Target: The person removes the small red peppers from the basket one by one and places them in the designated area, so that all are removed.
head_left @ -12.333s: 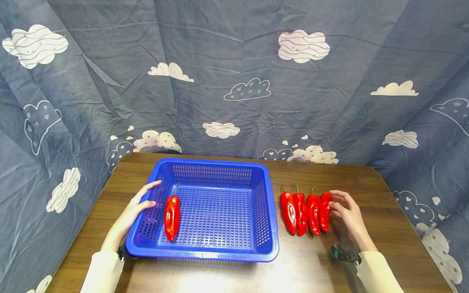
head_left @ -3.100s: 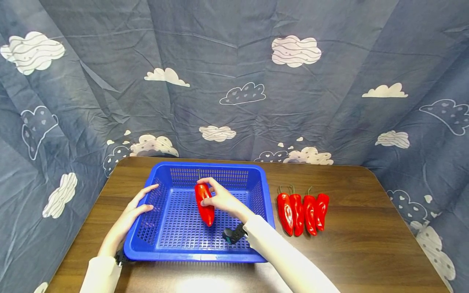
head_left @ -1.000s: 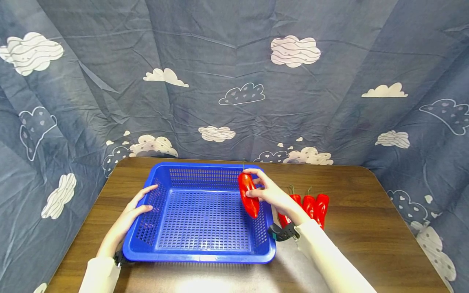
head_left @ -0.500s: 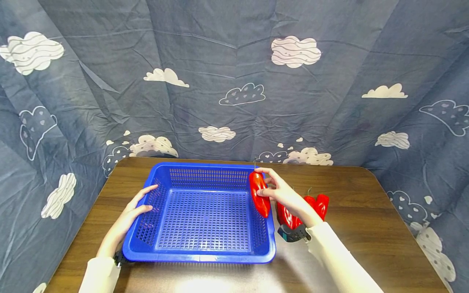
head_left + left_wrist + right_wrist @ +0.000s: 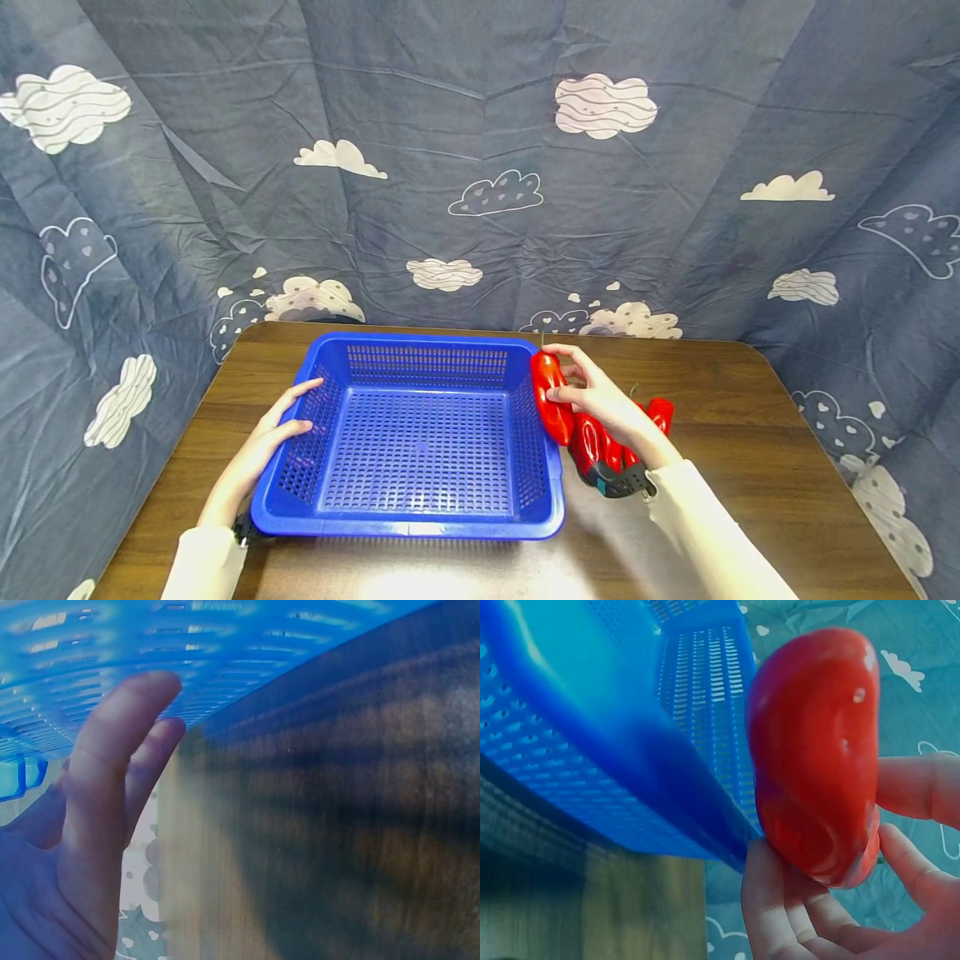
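Note:
A glossy red pepper (image 5: pixel 551 400) with a thin green stem is held by my right hand (image 5: pixel 596 396), thumb on one side and fingers on the other. It hangs over the right rim of the blue plastic basket (image 5: pixel 420 527); the right wrist view shows this pepper (image 5: pixel 817 750) close up beside the basket wall (image 5: pixel 630 750). My left hand (image 5: pixel 270 433) grips the basket's left rim, thumb and index finger reaching over it. In the left wrist view, fingers (image 5: pixel 101 772) lie against the outside of the slotted wall. Several more red peppers (image 5: pixel 588 440) lie on the table, partly hidden by my right forearm.
The basket stands on a brown wooden table (image 5: pixel 757 467). Behind the table hangs a dark grey-blue cloth (image 5: pixel 420 208) printed with white clouds. A black wrist device (image 5: pixel 618 482) sits at my right wrist, above the lying peppers.
The red pepper, earlier lying in the basket, has been picked up by my right hand and carried right, from above the basket's middle to its right rim. My left hand stays put.

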A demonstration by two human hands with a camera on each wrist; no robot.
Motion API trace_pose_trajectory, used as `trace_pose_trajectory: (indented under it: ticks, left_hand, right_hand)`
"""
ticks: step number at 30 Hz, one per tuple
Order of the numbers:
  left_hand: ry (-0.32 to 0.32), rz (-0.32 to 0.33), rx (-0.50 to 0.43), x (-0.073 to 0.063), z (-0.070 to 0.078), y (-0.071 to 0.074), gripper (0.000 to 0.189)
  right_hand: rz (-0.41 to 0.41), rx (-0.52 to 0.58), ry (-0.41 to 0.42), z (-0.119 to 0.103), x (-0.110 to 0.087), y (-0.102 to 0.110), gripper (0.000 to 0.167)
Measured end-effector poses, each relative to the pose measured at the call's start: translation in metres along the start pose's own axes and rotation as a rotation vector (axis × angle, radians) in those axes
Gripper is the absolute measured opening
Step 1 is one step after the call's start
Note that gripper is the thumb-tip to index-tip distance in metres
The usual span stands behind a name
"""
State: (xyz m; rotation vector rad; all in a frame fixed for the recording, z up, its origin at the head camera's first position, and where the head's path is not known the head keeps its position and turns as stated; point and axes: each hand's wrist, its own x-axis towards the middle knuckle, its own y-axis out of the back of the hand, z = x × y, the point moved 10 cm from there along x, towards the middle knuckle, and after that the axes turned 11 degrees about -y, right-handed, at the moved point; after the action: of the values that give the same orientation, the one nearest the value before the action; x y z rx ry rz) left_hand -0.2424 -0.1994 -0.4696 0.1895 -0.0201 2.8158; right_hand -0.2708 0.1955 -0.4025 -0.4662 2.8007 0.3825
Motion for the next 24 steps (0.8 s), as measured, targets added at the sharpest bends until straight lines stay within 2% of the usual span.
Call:
trace_pose_trajectory:
  ticks: [7, 15, 24]
  left_hand:
    - [0.004, 0.002, 0.005, 0.000, -0.001, 0.000, 0.058]
    - [0.032, 0.003, -0.050, -0.001, -0.004, -0.001, 0.058]
    - [0.026, 0.001, -0.028, 0.000, -0.002, -0.001, 0.058]
  right_hand:
    - [0.029, -0.008, -0.007, 0.006, -0.005, 0.010, 0.061]
    - [0.063, -0.034, -0.034, 0.021, -0.012, 0.026, 0.060]
    - [0.083, -0.025, -0.057, 0.038, -0.017, 0.040, 0.060]
